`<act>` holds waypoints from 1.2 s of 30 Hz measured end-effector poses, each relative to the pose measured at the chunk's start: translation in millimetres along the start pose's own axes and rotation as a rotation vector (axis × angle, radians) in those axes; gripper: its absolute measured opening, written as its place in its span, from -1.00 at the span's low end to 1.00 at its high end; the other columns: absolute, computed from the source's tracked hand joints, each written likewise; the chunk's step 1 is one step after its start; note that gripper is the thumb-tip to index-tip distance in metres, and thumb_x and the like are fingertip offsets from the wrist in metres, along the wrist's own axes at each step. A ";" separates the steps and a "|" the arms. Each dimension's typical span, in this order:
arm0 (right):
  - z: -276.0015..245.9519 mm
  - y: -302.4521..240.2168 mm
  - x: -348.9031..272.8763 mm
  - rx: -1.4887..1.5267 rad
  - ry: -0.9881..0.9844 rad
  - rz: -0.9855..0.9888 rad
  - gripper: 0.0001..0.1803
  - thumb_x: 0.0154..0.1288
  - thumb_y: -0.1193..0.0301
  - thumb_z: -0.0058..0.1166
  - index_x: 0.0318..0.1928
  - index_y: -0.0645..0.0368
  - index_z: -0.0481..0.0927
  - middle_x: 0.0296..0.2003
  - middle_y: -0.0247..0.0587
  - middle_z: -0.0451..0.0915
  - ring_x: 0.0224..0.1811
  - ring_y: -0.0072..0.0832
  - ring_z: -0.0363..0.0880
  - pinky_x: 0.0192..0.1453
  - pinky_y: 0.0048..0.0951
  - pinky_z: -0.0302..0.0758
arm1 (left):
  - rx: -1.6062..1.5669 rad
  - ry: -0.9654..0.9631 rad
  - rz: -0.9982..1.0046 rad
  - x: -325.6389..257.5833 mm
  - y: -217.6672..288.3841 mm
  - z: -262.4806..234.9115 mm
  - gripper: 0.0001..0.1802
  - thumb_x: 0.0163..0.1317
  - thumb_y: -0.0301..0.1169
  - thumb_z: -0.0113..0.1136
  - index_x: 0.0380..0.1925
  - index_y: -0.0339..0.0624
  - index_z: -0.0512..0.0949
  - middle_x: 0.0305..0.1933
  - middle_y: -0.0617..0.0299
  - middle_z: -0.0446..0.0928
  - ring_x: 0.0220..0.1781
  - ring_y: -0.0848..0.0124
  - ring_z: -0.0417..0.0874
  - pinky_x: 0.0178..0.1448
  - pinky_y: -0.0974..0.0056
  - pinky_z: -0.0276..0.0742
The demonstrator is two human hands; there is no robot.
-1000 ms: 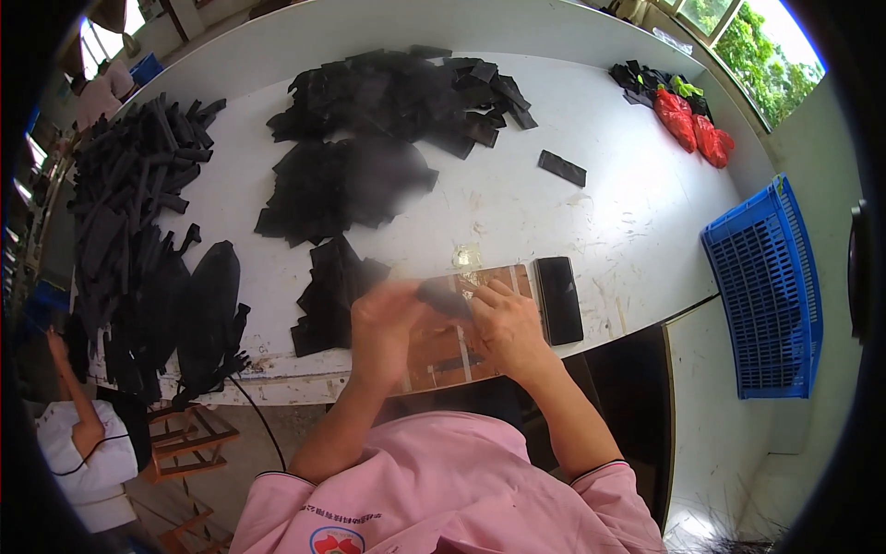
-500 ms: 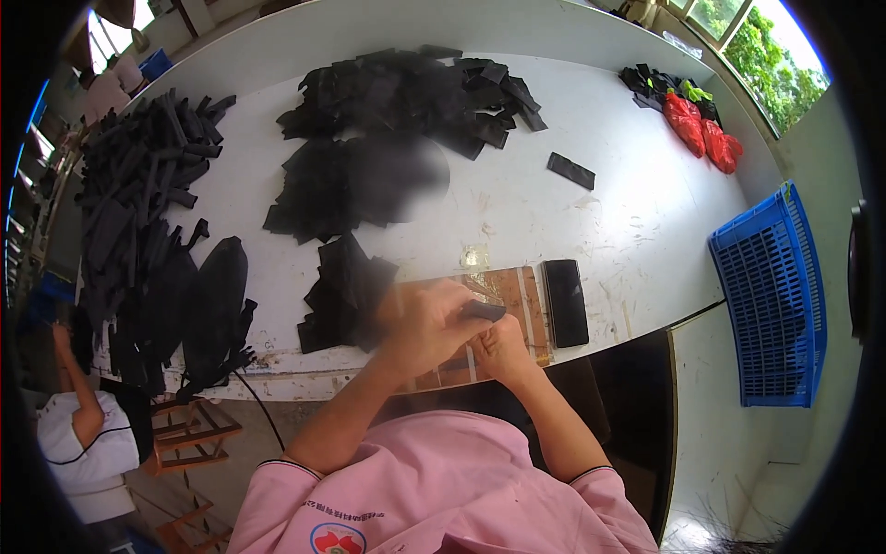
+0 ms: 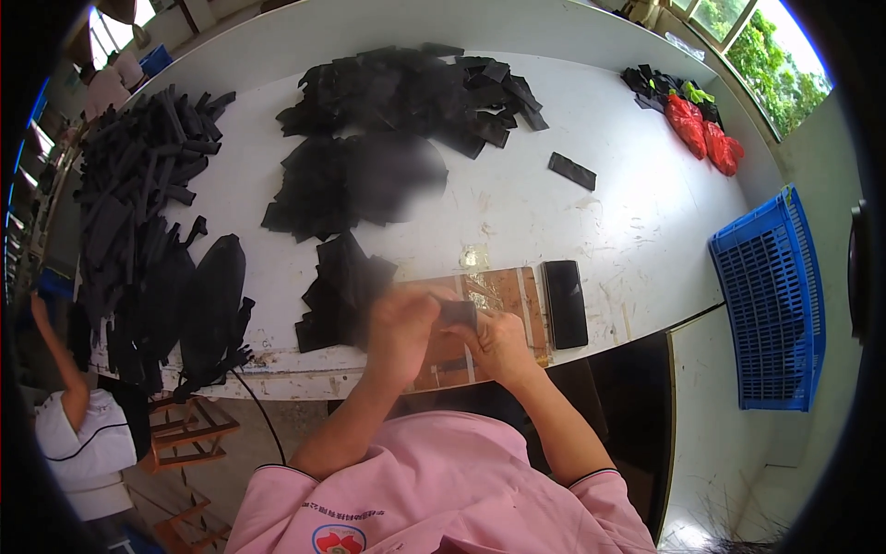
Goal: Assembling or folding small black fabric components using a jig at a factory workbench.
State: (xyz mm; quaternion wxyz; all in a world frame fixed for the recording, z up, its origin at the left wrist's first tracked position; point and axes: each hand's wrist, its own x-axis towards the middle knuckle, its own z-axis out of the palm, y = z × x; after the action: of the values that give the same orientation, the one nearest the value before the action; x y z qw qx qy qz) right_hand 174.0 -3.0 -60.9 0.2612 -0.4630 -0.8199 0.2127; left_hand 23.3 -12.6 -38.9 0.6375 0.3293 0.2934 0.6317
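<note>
A small black fabric piece (image 3: 459, 315) is stretched between my hands, just above a brown taped board (image 3: 449, 362) at the table's front edge. My right hand (image 3: 503, 347) pinches its right side between thumb and fingers. At its left end, my left hand (image 3: 401, 323) is closed on it, slightly smeared by motion, with the fingertips partly hidden. Directly left of my left hand lies a small stack of black fabric pieces (image 3: 334, 300). A dark phone (image 3: 565, 303) rests beside the board, close to my right hand.
Larger heaps of black pieces (image 3: 397, 97) cover the back middle, and black strips (image 3: 138, 185) pile up at the left. One piece (image 3: 572, 172) lies alone at right. Red bags (image 3: 686, 123) sit in the far corner. A blue basket (image 3: 775, 305) stands right; a co-worker (image 3: 83, 425) is at left.
My left hand has shifted left and the black piece now shows its flat face between both hands. My right hand turned slightly. The co-worker's arm at left has risen.
</note>
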 end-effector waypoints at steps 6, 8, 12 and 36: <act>-14.4 -11.8 -22.2 -0.048 -0.261 0.211 -0.74 0.12 0.23 0.04 -0.44 0.19 0.50 -0.61 -0.07 0.46 -0.56 -0.12 0.45 -0.51 -0.30 0.36 | 0.153 -0.145 -0.004 -1.1 20.4 4.0 -0.82 0.15 -0.53 0.03 -0.23 -0.35 0.47 -0.22 0.08 0.50 -0.13 0.38 0.49 0.05 0.28 0.36; -37.4 -31.0 -24.0 0.285 0.028 0.289 -0.78 -0.01 0.37 0.14 -0.47 0.21 0.40 -0.54 -0.14 0.48 -0.51 -0.18 0.48 -0.47 -0.28 0.38 | 0.424 -0.216 -0.014 -2.8 14.7 -0.8 -0.80 0.12 -0.63 0.01 -0.22 -0.35 0.45 -0.23 0.19 0.48 -0.17 0.51 0.48 -0.03 0.40 0.40; -26.7 -22.3 -6.0 -0.005 -0.015 0.086 -0.82 -0.03 0.47 0.12 -0.49 0.22 0.37 -0.55 -0.14 0.44 -0.54 -0.18 0.44 -0.51 -0.27 0.34 | 0.619 -0.090 -0.024 -1.6 -2.4 -10.8 -0.87 0.07 -0.45 0.15 -0.38 -0.27 0.52 -0.51 0.30 0.52 -0.44 0.64 0.46 -0.34 0.48 0.36; 23.2 35.0 -151.5 0.149 -0.179 0.875 -0.68 0.11 0.31 0.05 -0.34 0.39 0.48 -0.58 0.03 0.51 -0.48 -0.38 0.55 -0.36 -0.39 0.44 | 0.695 0.652 0.514 30.0 80.9 -95.9 -0.79 0.10 -0.58 0.05 -0.23 -0.33 0.36 -0.58 0.22 0.47 -0.60 0.57 0.48 -0.55 0.51 0.36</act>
State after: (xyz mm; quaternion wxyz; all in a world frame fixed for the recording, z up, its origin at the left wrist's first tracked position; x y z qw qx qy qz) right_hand 248.0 -120.5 -134.5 0.1073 -0.7257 -0.5487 0.4010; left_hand -101.1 20.9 -32.3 0.1920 0.3687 0.5777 0.7025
